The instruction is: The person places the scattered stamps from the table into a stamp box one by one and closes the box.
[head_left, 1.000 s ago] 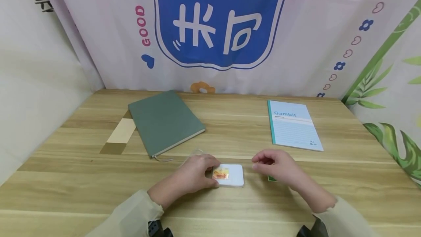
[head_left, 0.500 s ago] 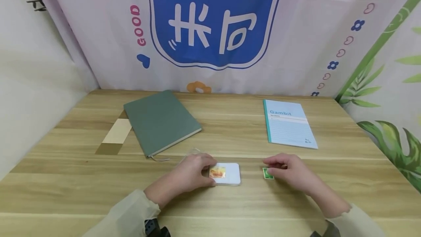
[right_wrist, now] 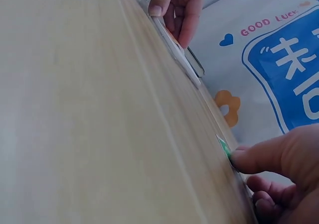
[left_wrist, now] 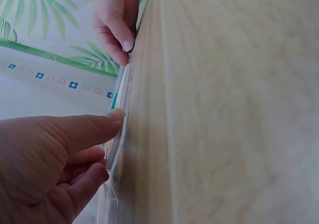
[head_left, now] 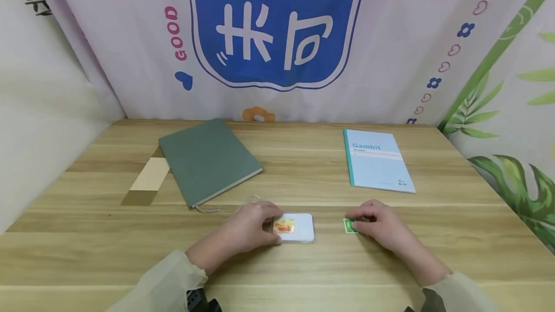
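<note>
A small clear plastic case lies flat on the table before me, holding white cards with a yellow-and-orange picture, perhaps a stamp, on top. My left hand grips its left end between thumb and fingers; the left wrist view shows the thumb on its near edge. A clear lid shows partly behind that hand. To the right, a small green stamp-like piece with a pale border lies on the table. My right hand pinches its right side, thumb on top, covering part of it.
A dark green hardcover notebook lies at the back left, over a beige-and-brown strip. A light blue Gambit notebook lies at the back right. Printed cloth hangs behind the wooden table.
My right hand has moved from over the green piece to its right side, uncovering it, and now has its thumb on it. The left hand keeps its grip on the case.
</note>
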`<state>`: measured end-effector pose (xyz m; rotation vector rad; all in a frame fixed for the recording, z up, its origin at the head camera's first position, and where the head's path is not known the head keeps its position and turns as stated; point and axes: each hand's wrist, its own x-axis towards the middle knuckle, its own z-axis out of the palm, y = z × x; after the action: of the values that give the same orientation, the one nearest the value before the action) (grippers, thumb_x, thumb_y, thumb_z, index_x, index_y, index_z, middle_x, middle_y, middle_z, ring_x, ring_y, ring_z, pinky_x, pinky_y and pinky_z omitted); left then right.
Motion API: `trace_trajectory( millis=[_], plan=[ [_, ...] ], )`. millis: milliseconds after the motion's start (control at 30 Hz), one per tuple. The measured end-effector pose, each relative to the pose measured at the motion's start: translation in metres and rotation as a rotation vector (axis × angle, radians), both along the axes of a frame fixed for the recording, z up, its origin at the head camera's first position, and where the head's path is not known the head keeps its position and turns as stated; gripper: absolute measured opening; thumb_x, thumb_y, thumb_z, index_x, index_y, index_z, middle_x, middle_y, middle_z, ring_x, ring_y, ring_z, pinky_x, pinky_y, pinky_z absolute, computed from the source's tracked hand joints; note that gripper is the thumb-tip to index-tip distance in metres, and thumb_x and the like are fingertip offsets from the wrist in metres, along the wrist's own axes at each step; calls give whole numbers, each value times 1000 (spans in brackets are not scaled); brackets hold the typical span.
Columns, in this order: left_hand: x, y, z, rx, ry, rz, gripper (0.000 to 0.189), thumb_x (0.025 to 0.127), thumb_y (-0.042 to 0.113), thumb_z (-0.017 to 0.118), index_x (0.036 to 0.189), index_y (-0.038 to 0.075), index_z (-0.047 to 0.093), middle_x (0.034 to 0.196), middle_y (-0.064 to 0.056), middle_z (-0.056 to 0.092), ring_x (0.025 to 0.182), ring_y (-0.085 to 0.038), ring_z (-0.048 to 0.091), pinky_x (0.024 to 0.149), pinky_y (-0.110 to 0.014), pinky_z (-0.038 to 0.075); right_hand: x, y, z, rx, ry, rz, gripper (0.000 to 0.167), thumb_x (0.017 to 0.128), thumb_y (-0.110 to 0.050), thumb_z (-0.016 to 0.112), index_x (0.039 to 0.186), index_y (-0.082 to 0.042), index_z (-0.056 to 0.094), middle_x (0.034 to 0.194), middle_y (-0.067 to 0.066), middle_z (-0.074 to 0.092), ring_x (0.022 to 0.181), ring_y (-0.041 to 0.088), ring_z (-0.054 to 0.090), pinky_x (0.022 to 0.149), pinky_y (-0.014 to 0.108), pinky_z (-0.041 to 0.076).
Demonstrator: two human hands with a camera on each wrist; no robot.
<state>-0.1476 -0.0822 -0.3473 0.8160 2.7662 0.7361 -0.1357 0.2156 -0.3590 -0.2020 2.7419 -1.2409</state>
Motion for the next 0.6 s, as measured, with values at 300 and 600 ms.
trace_trajectory(
  millis=[300,600],
  plan=[
    [0,-1,0,8,5,-4,47,73,21,79,114,4,64,117,-9,62,105,-22,57,90,-37,48,-1,-3,-3,6,17,-51,14,81,-7,67,93,-11,73,96,4,59,91,18,51,77,29,40],
    [1,-2,2,8,6,-12,46,73,22,79,113,4,65,117,-9,62,105,-21,57,90,-36,48,2,-9,-3,-16,0,-102,12,81,-4,67,91,-8,71,97,5,59,87,17,49,74,25,42]
  ],
)
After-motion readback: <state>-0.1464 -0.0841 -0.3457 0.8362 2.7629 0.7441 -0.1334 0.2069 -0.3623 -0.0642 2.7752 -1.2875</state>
